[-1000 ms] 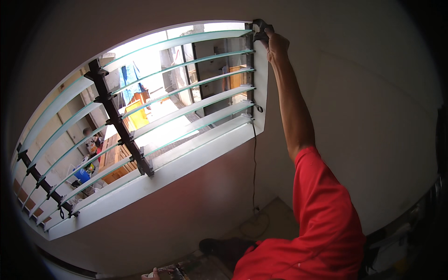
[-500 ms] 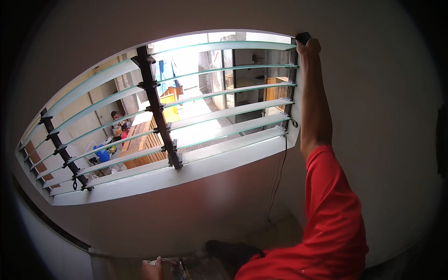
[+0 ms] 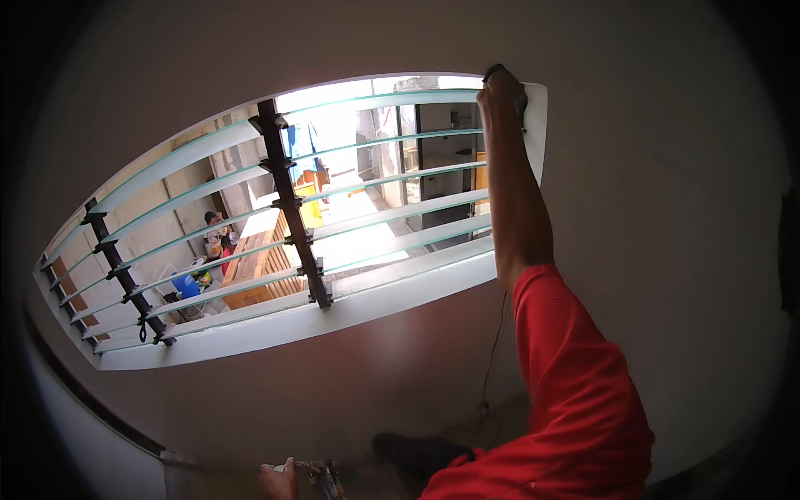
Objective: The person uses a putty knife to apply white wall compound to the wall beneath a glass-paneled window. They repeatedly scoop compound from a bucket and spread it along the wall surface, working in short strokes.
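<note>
In the head view, the right hand [image 3: 503, 90] is raised to the upper right corner of a louvre window [image 3: 400, 215], the arm stretched up from a red sleeve [image 3: 560, 333]. Its grip is narrow, the fingers curled around a dark object [image 3: 494, 70] that is mostly hidden; its kind cannot be told. Hand and object are beside the right end of the top glass slat [image 3: 379, 101]. The window's slats lie tilted between black uprights [image 3: 292, 200], above a white sill [image 3: 400, 280]. A thin cord [image 3: 497, 342] hangs below, near the forearm. The left hand [image 3: 279, 482] shows at the lower edge, well apart from the window, thumb up; whether its grip holds anything cannot be told. Through the slats appear another person, a blue container [image 3: 187, 285] and wooden slatted furniture [image 3: 250, 271].
</note>
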### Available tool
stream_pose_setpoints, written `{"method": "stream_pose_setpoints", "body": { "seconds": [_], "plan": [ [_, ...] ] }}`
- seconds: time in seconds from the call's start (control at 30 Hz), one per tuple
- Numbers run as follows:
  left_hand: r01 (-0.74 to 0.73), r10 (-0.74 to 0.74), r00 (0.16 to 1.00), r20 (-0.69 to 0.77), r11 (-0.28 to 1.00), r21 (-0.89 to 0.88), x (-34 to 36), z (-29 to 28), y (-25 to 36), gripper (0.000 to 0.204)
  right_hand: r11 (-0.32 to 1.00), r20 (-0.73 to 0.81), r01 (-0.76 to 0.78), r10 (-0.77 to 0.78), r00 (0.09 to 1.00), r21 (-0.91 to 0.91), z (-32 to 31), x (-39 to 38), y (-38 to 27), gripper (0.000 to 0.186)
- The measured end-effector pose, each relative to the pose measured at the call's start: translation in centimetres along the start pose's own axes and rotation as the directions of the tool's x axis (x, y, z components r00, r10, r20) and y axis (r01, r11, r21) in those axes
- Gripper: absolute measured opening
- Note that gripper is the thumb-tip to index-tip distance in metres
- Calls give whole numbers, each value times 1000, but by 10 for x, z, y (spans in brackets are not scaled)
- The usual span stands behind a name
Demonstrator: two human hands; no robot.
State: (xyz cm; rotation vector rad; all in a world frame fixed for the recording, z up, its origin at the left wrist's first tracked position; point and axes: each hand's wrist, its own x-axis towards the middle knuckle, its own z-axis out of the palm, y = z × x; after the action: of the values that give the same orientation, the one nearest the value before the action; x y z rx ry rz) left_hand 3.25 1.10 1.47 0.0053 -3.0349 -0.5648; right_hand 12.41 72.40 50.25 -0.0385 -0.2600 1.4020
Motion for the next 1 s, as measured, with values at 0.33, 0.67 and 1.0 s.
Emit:
{"method": "stream_pose_setpoints", "body": {
  "seconds": [0.33, 0.67, 1.0],
  "plan": [
    [77, -82, 978, 193, 996, 36, -16, -26, 11, 66, 982, 407, 8, 71, 910, -189, -18, -3, -58, 31],
    [125, -128, 985, 114, 992, 33, -5, -7, 1, 66, 981, 320, 69, -8, 947, -182, 3, -6, 5, 31],
    [65, -69, 989, 132, 997, 31, -8, -16, 7, 65, -108, 764, 899, 490, 420, -425, 75, -342, 171, 47]
  ]
}}
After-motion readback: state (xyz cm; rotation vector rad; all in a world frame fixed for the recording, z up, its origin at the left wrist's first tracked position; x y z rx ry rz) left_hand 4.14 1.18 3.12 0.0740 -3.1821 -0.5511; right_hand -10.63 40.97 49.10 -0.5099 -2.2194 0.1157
